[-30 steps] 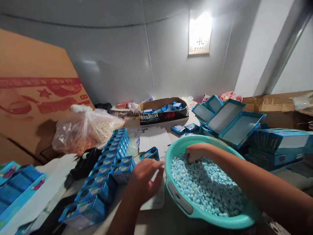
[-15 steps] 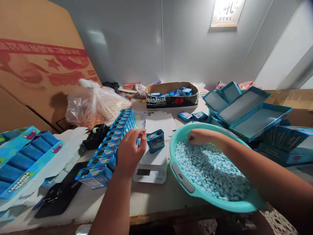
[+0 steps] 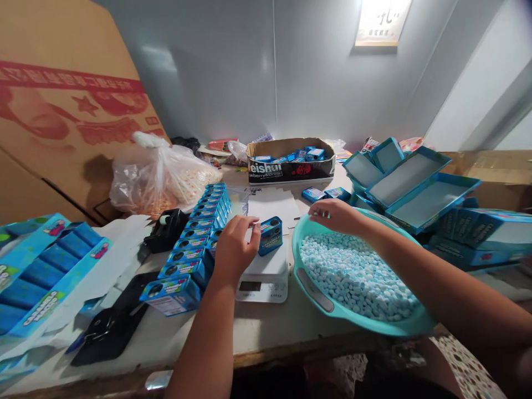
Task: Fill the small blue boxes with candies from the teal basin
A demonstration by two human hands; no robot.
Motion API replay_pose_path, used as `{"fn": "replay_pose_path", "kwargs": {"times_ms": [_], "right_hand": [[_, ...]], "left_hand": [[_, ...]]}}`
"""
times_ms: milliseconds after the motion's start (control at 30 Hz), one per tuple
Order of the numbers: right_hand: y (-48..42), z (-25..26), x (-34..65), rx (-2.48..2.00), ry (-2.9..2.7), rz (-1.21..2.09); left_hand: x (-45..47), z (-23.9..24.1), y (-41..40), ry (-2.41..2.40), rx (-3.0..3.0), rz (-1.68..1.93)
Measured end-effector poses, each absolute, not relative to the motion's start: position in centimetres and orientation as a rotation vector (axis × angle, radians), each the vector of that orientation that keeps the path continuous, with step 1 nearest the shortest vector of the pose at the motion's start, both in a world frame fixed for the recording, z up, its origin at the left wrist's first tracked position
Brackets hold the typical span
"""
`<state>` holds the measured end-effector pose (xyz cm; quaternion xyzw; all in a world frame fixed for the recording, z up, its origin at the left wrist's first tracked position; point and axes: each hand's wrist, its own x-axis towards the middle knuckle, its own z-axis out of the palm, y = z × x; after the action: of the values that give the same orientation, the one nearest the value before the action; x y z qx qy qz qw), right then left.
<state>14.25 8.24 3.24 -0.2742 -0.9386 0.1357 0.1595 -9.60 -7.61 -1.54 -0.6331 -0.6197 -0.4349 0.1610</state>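
A small blue candy box stands on the white kitchen scale. Just left of that box is my left hand, its thumb and forefinger apart. Whether the fingertips touch the box I cannot tell. My right hand is raised over the far left rim of the turquoise basin, fingers curled together and pointing at the scale; what they hold is hidden. Pale blue candies fill the basin. A double row of similar blue boxes runs back along the left of my left hand.
Behind the scale, a black carton holds more blue boxes. Blue display trays are piled at the right, and a filled display box lies at the left. A tape dispenser and a tied plastic bag stand beyond the row.
My right hand has lifted out of the candies to above the basin's rim. My left hand has come closer to the box on the scale. The view has shifted slightly.
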Motion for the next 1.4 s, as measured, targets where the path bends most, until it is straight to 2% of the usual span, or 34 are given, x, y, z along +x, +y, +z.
{"fn": "replay_pose_path", "kwargs": {"times_ms": [200, 433, 800, 1133, 1400], "right_hand": [[4.8, 5.3, 8.7, -0.730, -2.688, 0.244], [3.7, 4.2, 5.7, -0.768, -2.816, -0.129], [3.9, 3.4, 6.4, -0.797, -2.787, 0.035], [3.3, 4.0, 7.6, -0.872, -2.706, 0.121], [3.4, 2.7, 7.6, -0.803, -2.651, 0.246]], "left_hand": [[-9.7, -1.5, -7.6, -1.719, -2.001, -1.176], [-9.9, -1.4, -7.8, -1.740, -2.012, -1.182], [-8.7, -1.6, -7.6, -1.766, -2.073, -1.060], [-8.7, -2.0, -7.3, -1.712, -2.053, -1.096], [-8.3, -2.0, -7.2, -1.637, -2.014, -1.075]]}}
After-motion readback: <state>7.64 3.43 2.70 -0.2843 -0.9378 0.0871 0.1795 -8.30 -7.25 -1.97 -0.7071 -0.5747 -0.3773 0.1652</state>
